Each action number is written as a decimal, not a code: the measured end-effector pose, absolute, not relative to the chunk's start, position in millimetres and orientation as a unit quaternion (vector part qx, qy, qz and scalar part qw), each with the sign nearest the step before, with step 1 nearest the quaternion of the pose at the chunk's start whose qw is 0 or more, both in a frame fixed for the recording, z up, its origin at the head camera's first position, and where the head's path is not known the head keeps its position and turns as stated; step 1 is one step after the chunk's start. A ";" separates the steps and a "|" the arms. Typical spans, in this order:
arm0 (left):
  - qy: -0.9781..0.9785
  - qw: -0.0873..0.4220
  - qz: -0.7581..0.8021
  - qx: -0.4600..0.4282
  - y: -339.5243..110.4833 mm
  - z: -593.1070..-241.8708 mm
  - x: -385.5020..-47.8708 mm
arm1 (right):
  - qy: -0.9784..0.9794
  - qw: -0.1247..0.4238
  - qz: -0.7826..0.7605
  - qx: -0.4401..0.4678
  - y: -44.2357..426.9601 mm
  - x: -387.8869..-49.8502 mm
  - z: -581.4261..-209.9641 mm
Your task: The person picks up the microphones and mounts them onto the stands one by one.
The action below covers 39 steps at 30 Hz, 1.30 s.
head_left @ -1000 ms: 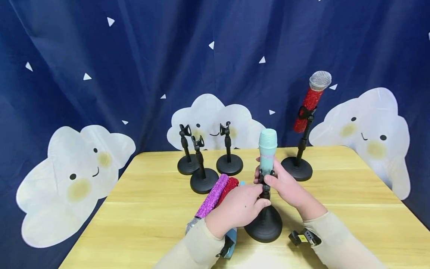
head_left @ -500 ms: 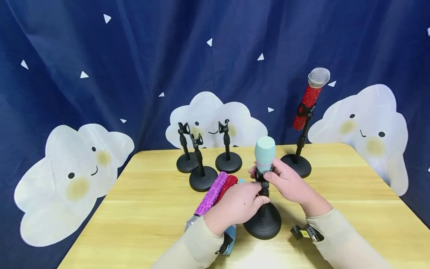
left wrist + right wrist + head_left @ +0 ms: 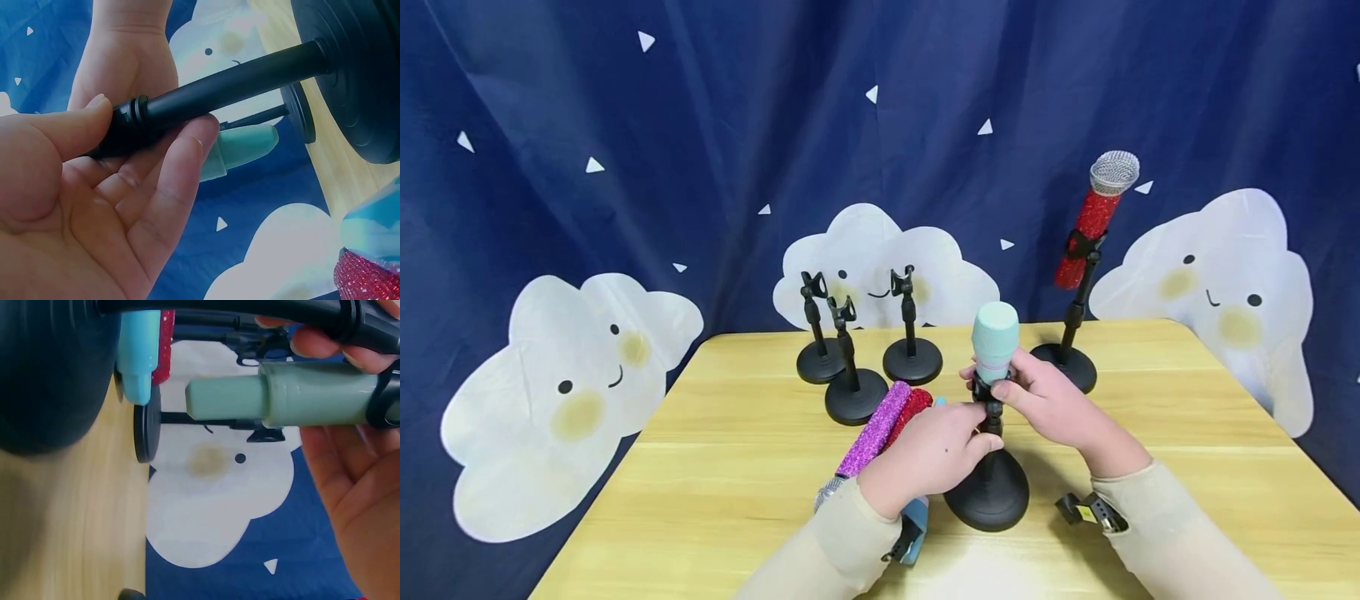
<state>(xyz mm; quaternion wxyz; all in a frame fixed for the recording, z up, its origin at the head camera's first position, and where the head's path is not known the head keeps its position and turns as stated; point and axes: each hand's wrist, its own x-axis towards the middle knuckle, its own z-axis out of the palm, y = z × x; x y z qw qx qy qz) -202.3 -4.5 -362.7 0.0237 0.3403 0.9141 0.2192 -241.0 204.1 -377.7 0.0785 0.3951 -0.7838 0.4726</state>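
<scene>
A mint-green microphone (image 3: 996, 335) sits in the clip of a black desk stand (image 3: 989, 496), its head tilted towards me in the head view. My left hand (image 3: 934, 452) grips the stand's upper pole; in the left wrist view its thumb and fingers wrap the dark collar (image 3: 128, 125). Around the clip and the microphone's body, my right hand (image 3: 1054, 407) has its thumb in front and fingers behind. The microphone's lower end (image 3: 228, 397) pokes out below the clip in the right wrist view. Beside my left forearm lie a purple glitter microphone (image 3: 874, 429) and a red glitter one (image 3: 912, 410).
Several bare black stands (image 3: 912, 360) are grouped at the back of the wooden table (image 3: 722, 467). At back right, another stand (image 3: 1067, 367) carries a red microphone (image 3: 1093, 218). A light-blue item (image 3: 916, 533) lies partly under my left sleeve. A blue curtain hangs behind.
The mint microphone's head has tipped towards me and sits lower in view than a second ago. My right hand moved down slightly with it; my left hand stays on the pole.
</scene>
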 end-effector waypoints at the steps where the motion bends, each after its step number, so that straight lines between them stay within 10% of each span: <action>1: 0.915 0.027 0.221 0.338 -4.2 -362.6 -202.4 | -0.794 0.078 0.459 0.391 205.7 -240.2 -376.8; 15: 0.916 0.061 0.240 0.315 -3.9 -364.4 -200.7 | -0.899 -0.111 0.245 0.344 227.1 -207.7 -397.9; 39: 0.924 -0.075 0.235 0.293 -3.9 -362.4 -196.7 | -0.938 -0.100 0.133 0.305 183.8 -192.1 -419.3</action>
